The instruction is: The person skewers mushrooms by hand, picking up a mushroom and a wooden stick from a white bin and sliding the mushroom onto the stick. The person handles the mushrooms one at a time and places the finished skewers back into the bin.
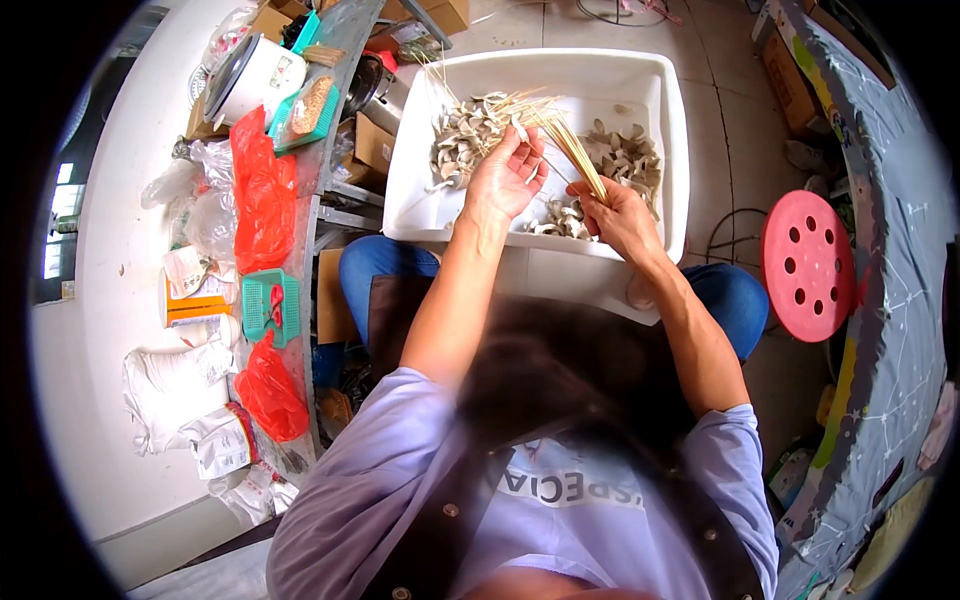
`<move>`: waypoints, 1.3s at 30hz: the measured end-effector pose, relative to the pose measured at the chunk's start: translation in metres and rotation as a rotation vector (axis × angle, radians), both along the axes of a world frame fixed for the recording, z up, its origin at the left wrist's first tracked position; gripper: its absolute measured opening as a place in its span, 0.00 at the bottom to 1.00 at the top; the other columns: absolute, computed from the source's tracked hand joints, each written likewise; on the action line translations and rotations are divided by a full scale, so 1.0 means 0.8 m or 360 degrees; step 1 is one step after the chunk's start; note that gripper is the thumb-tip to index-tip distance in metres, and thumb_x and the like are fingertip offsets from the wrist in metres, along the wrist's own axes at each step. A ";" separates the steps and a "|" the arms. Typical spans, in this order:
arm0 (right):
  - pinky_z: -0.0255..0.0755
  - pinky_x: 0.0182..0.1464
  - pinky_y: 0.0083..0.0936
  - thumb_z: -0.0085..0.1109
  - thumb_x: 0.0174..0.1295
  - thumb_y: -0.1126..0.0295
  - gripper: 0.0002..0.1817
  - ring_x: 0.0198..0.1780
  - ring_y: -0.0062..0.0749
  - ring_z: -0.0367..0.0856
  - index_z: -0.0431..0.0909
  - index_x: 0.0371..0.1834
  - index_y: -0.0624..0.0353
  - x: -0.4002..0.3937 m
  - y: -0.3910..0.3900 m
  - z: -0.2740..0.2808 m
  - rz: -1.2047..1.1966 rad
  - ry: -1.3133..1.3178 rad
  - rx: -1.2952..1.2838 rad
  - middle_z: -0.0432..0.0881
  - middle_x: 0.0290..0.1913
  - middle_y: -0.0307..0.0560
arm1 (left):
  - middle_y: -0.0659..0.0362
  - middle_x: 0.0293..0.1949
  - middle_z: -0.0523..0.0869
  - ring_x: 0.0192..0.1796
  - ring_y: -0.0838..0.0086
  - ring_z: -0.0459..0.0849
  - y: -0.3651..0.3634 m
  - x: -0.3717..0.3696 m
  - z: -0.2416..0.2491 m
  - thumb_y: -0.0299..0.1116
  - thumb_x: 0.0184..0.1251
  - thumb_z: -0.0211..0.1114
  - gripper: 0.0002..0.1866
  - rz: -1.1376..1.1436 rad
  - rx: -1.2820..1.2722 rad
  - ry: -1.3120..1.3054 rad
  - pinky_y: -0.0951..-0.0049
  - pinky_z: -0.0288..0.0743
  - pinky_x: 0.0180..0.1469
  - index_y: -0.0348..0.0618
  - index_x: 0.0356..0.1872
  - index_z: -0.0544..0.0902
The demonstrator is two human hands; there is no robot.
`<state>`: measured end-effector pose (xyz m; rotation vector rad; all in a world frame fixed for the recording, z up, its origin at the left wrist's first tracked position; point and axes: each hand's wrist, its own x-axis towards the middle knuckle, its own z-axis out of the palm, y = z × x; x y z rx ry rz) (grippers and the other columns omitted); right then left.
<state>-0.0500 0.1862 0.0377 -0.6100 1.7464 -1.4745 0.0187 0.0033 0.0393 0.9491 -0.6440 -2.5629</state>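
Observation:
A bundle of thin bamboo skewers [572, 150] is in my right hand [622, 218], whose fingers are wrapped round its lower end. The skewers point up and left across the tub. My left hand [508, 172] is palm up with curled fingers, pinching a small pale piece [518, 130] that looks like mushroom. Both hands are over a white plastic tub [400, 195]. Grey-white mushroom-like pieces lie in it, in a left heap [462, 140] and a right heap [625, 160]. More skewers with pieces on them seem to rest over the left heap.
The tub stands before my knees on a tiled floor [700, 120]. Along the left, a table carries red plastic bags [262, 195], a green basket [270, 308] and a white bucket [262, 80]. To the right are a red round stool [808, 266] and a grey-blue patterned cloth [885, 200].

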 end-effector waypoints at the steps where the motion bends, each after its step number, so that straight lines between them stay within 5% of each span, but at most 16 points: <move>1: 0.62 0.23 0.20 0.51 0.68 0.65 0.12 0.20 0.16 0.69 0.81 0.45 0.59 -0.001 0.000 -0.005 0.0020 0.0009 -0.0002 0.72 0.17 0.35 | 0.65 0.36 0.85 0.42 0.74 0.81 0.002 -0.001 -0.001 0.39 0.61 0.68 0.09 0.0010 -0.0016 -0.0020 0.68 0.72 0.46 0.48 0.36 0.82; 5: 0.67 0.22 0.20 0.48 0.70 0.65 0.14 0.20 0.19 0.75 0.77 0.52 0.58 -0.011 0.001 -0.014 0.0035 -0.0053 0.0151 0.79 0.21 0.40 | 0.64 0.36 0.84 0.38 0.73 0.80 -0.019 -0.004 -0.027 0.39 0.61 0.68 0.09 -0.0032 0.0110 -0.0161 0.68 0.73 0.43 0.47 0.35 0.80; 10: 0.76 0.26 0.20 0.42 0.73 0.66 0.14 0.27 0.25 0.81 0.70 0.53 0.63 -0.037 0.009 -0.012 -0.0390 -0.0150 -0.0117 0.81 0.29 0.45 | 0.58 0.37 0.81 0.37 0.71 0.79 -0.124 -0.015 -0.060 0.45 0.64 0.65 0.19 0.0499 0.0273 -0.0243 0.66 0.77 0.43 0.39 0.43 0.75; 11: 0.76 0.29 0.20 0.42 0.73 0.67 0.14 0.30 0.25 0.81 0.69 0.54 0.63 -0.039 0.011 -0.007 -0.0415 -0.0202 -0.0177 0.81 0.31 0.46 | 0.51 0.46 0.82 0.43 0.65 0.82 -0.151 -0.016 -0.074 0.52 0.68 0.57 0.26 0.0520 0.0066 -0.0269 0.62 0.77 0.50 0.33 0.48 0.73; 14: 0.76 0.29 0.20 0.41 0.73 0.67 0.14 0.30 0.26 0.81 0.69 0.55 0.63 -0.040 0.014 0.006 -0.0410 -0.0215 -0.0181 0.80 0.31 0.47 | 0.48 0.49 0.81 0.46 0.63 0.82 -0.157 -0.005 -0.066 0.54 0.67 0.57 0.30 0.0554 -0.0294 -0.0606 0.65 0.78 0.51 0.31 0.50 0.73; 18: 0.75 0.28 0.21 0.42 0.72 0.68 0.14 0.28 0.26 0.81 0.70 0.54 0.62 -0.035 0.009 0.007 -0.0252 -0.0287 -0.0180 0.80 0.31 0.48 | 0.51 0.45 0.84 0.48 0.70 0.83 -0.126 0.037 -0.104 0.43 0.63 0.64 0.21 -0.0817 -0.1145 -0.0846 0.70 0.78 0.48 0.35 0.48 0.79; 21: 0.73 0.26 0.19 0.42 0.72 0.68 0.14 0.25 0.24 0.79 0.71 0.53 0.63 -0.031 0.006 0.004 -0.0226 -0.0271 -0.0161 0.80 0.30 0.46 | 0.53 0.44 0.85 0.49 0.66 0.83 -0.118 0.034 -0.123 0.39 0.59 0.67 0.17 -0.2005 -0.1839 -0.1459 0.67 0.76 0.49 0.40 0.46 0.82; 25: 0.72 0.24 0.18 0.42 0.72 0.68 0.13 0.22 0.21 0.77 0.72 0.52 0.62 -0.031 0.003 0.004 -0.0202 -0.0242 -0.0127 0.80 0.28 0.45 | 0.58 0.45 0.85 0.48 0.61 0.83 -0.096 0.045 -0.142 0.33 0.50 0.70 0.16 -0.2040 -0.2796 -0.1893 0.63 0.76 0.48 0.53 0.44 0.83; 28: 0.71 0.25 0.16 0.42 0.73 0.63 0.14 0.22 0.18 0.76 0.72 0.53 0.58 -0.030 0.001 0.005 -0.0167 -0.0205 -0.0074 0.80 0.29 0.42 | 0.58 0.45 0.86 0.50 0.62 0.83 -0.106 0.043 -0.161 0.32 0.54 0.65 0.09 -0.2244 -0.2622 -0.1775 0.61 0.76 0.49 0.51 0.37 0.84; 34: 0.66 0.22 0.13 0.43 0.73 0.63 0.15 0.20 0.15 0.72 0.73 0.52 0.60 -0.029 -0.001 0.001 -0.0124 -0.0206 -0.0067 0.79 0.27 0.41 | 0.59 0.40 0.87 0.47 0.62 0.83 -0.112 0.043 -0.171 0.31 0.53 0.66 0.06 -0.2468 -0.2948 -0.1737 0.64 0.77 0.46 0.50 0.33 0.84; 37: 0.63 0.20 0.16 0.45 0.72 0.64 0.14 0.18 0.16 0.69 0.75 0.51 0.60 -0.029 0.004 0.002 -0.0117 -0.0150 -0.0036 0.79 0.24 0.41 | 0.60 0.37 0.87 0.41 0.68 0.86 -0.103 0.038 -0.139 0.32 0.52 0.68 0.07 -0.2190 -0.2771 -0.1867 0.68 0.78 0.40 0.50 0.33 0.84; 39: 0.60 0.19 0.16 0.46 0.72 0.63 0.15 0.17 0.15 0.66 0.75 0.51 0.61 -0.027 0.003 0.006 -0.0084 -0.0136 -0.0008 0.79 0.23 0.40 | 0.60 0.35 0.87 0.36 0.73 0.86 -0.110 0.043 -0.122 0.31 0.54 0.68 0.06 -0.1788 -0.2454 -0.1513 0.72 0.77 0.36 0.49 0.33 0.85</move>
